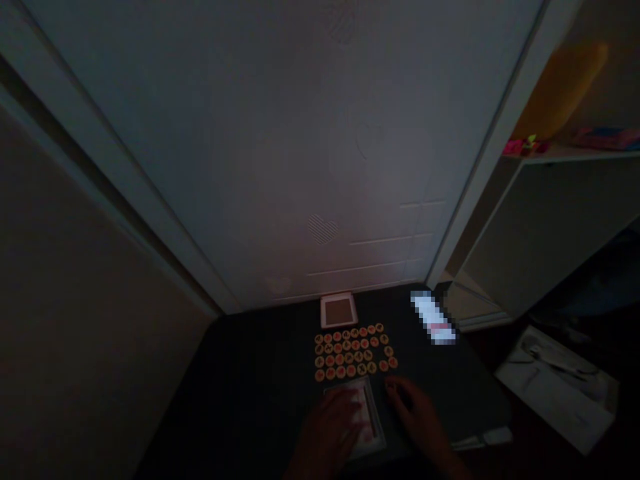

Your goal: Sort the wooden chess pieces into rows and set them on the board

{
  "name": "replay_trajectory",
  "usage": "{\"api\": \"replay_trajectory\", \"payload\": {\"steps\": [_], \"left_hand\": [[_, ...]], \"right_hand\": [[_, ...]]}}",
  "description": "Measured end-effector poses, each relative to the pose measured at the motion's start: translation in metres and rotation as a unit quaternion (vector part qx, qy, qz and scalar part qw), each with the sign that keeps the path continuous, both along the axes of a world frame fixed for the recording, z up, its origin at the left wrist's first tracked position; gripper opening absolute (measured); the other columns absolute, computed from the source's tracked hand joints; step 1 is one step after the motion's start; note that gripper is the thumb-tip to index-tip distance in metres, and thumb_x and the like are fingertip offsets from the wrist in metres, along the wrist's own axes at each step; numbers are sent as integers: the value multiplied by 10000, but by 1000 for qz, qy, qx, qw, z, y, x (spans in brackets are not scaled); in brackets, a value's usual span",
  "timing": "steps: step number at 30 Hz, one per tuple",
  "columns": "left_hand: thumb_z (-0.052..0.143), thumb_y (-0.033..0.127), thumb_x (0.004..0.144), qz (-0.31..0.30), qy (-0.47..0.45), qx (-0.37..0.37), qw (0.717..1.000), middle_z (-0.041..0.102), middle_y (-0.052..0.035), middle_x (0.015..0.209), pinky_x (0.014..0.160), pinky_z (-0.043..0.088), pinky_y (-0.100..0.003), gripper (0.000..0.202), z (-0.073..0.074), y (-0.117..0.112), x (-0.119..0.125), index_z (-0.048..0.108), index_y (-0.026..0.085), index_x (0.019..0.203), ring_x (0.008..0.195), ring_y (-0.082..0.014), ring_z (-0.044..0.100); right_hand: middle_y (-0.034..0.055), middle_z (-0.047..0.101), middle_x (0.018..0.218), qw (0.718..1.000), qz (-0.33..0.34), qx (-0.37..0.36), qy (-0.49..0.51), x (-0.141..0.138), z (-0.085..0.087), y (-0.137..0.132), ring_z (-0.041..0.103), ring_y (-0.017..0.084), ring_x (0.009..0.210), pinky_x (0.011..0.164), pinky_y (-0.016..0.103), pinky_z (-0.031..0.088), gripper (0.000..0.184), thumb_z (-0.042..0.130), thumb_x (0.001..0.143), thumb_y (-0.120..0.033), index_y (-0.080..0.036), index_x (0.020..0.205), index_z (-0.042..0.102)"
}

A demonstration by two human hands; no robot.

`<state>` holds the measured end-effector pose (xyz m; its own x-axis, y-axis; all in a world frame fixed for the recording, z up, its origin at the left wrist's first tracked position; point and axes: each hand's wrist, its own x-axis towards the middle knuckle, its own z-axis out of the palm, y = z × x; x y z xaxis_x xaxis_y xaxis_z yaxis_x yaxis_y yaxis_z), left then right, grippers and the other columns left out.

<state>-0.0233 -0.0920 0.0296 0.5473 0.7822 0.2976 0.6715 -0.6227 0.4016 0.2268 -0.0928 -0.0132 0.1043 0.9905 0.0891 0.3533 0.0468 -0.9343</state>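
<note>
Round wooden xiangqi pieces [341, 359] with red and black marks lie flat in several rows on a dark table. My left hand [333, 420] rests over a flat, clear-edged case [373, 417] in front of the rows, its fingers stretched out across the top. To the right of that case, my right hand [413, 410] is closed, thumb and fingers curled together just below the nearest pieces. Whatever its fingertips hold, if anything, is hidden in the dim light. One gap shows in the rows toward the right side.
A pale square tray or lid [339, 311] stands behind the rows, by the white panel [280, 167]. A bright, pixelated oblong [433, 317] lies at the table's [250, 373] back right. Beyond the right edge sits a white box [557, 387]; a shelf [575, 157] is above.
</note>
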Motion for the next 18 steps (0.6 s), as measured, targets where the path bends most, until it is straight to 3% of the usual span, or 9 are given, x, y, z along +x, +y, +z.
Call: {"api": "replay_trajectory", "payload": {"steps": [4,6,9,12,18], "left_hand": [[531,318,995,80,-22,-22,996,737,-58,1160,971,572,-413,254,4,3,-19,704,281,1176,1093,-236,677],[533,362,988,130,-31,-41,990,745,-65,1093,916,583,-393,258,-2,2,-28,715,273,1148,1021,-238,693],[537,400,978,178,-41,-107,977,749,-40,965,789,584,-304,322,-15,-3,-36,664,275,1246,860,-197,708],[517,378,979,190,-54,-176,964,719,13,811,665,542,-236,399,-24,-7,-36,570,276,1361,695,-151,683],[487,343,974,182,-62,-214,958,718,30,788,643,497,-221,407,-30,-7,-28,546,282,1372,692,-146,690]], "right_hand": [[93,769,1094,1000,-8,7,-11,0,-3,0,724,268,1007,921,376,573,425,571,924,-586,-245,1100,755],[94,770,1089,1000,-10,9,-16,0,-4,0,725,268,1005,916,373,576,437,566,921,-600,-245,1085,760],[95,773,1079,1000,-7,11,-21,1,-5,1,730,267,991,906,370,580,448,556,924,-610,-243,1079,762],[94,770,1087,1000,-3,8,-25,1,-6,1,726,268,1001,926,380,570,436,548,934,-597,-247,1089,756],[94,776,1054,1000,-9,21,-18,0,-9,1,734,265,961,878,367,588,444,531,940,-606,-247,1067,760]]}}
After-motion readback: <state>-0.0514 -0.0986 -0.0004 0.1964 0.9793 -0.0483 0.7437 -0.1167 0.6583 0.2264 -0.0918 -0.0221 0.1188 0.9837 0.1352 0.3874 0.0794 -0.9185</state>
